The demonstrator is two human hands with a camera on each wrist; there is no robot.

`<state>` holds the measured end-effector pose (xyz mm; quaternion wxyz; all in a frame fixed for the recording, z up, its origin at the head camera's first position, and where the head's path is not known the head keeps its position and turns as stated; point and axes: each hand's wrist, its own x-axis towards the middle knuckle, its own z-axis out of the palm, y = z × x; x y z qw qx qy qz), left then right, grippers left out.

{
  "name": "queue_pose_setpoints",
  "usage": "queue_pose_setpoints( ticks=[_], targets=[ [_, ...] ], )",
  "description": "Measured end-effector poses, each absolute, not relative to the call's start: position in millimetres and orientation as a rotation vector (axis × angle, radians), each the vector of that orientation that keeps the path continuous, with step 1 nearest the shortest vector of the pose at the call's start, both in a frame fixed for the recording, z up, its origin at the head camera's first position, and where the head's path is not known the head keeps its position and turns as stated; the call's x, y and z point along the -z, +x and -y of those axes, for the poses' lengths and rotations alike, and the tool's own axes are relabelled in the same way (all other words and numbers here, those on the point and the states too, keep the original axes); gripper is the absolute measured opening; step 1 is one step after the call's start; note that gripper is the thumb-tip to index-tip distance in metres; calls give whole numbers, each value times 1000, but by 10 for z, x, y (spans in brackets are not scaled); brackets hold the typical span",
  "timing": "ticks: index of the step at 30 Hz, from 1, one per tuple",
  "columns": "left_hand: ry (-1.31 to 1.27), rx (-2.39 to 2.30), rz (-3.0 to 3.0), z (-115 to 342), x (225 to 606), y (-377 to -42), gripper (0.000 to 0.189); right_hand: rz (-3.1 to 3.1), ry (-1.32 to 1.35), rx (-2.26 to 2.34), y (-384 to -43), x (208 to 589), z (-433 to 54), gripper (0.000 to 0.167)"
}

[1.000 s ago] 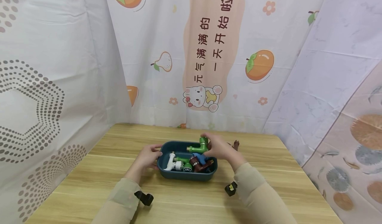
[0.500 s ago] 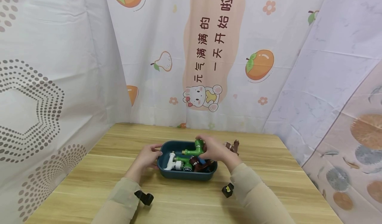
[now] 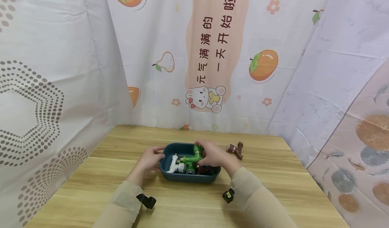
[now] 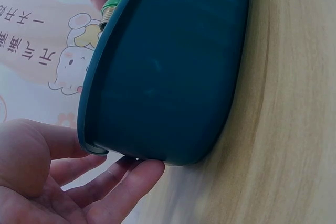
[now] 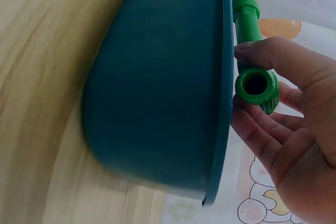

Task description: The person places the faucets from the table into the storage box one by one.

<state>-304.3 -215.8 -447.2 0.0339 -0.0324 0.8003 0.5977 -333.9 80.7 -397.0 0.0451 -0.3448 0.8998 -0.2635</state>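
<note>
A dark blue oblong basin [image 3: 191, 178] sits on the wooden table. My left hand [image 3: 151, 159] holds its left end, thumb at the rim and fingers against the outer wall, as the left wrist view [image 4: 126, 187] shows. With thumb and fingers, my right hand [image 3: 213, 154] grips a green faucet [image 3: 191, 159] over the basin, its threaded end pointing left; the open spout [image 5: 256, 85] faces the right wrist camera. Inside the basin lie a white faucet [image 3: 173, 165], another green faucet [image 3: 190, 169] and a brown faucet [image 3: 203, 170], partly covered by my right hand.
Another brown faucet [image 3: 236, 150] lies on the table [image 3: 267, 174] to the right behind the basin. Printed curtains [image 3: 170, 86] rise along the table's back and sides.
My right hand has carried the green faucet left and lower, down among the faucets in the basin. The brown faucet on the table has come into fuller view. My left hand stays put.
</note>
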Motion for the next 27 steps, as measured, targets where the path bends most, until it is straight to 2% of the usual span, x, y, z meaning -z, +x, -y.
queue_pose_setpoints(
  ticks=[27],
  targets=[
    [-108, -1807, -2489, 2173, 4489, -3060, 44, -2700, -1070, 759, -3232, 3991, -603, 69]
  ],
)
